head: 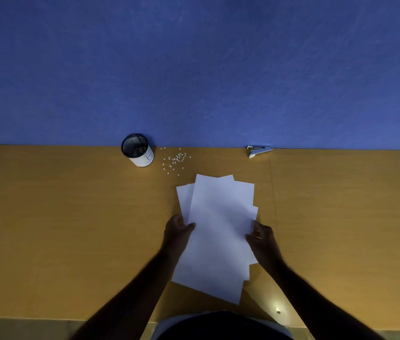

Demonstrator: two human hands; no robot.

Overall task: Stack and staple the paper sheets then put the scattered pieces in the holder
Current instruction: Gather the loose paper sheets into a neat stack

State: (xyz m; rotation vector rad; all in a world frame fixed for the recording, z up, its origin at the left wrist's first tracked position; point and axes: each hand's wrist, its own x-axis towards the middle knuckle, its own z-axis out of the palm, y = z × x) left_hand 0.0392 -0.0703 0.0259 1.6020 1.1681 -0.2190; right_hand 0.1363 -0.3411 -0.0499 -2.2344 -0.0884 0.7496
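Head view of a wooden desk (71, 217) set against a blue wall (194, 69). Centre: a loose pile of white paper sheets (218, 229), fanned and skewed, with corners of lower sheets projecting at the far left, far right and near right; the edges are not yet squared. The left hand (178, 229) pinches the left margin of the pile, thumb on top of the upper sheet and fingers apparently beneath. The right hand (261, 238) closes on the right margin in like manner, fingers curled against the sheet edges. Both grips are narrow and hold paper; whether every sheet is caught cannot be told.

Far edge of the desk, right: a small metal stapler (259, 150), lying against the wall, well apart from the pile and untouched. Far edge, left: a black mesh holder (138, 149) with a white band, upright, some small objects dimly visible inside. Between holder and pile: scattered white paper pieces (175, 160), small round dots, lying loose on the desk just beside the holder.

Progress, as judged from this arrangement: the sheets are gathered but alignment is incomplete; stapling has not begun; the scattered pieces remain outside the holder. Stacking is thus the step in hand, with two steps left
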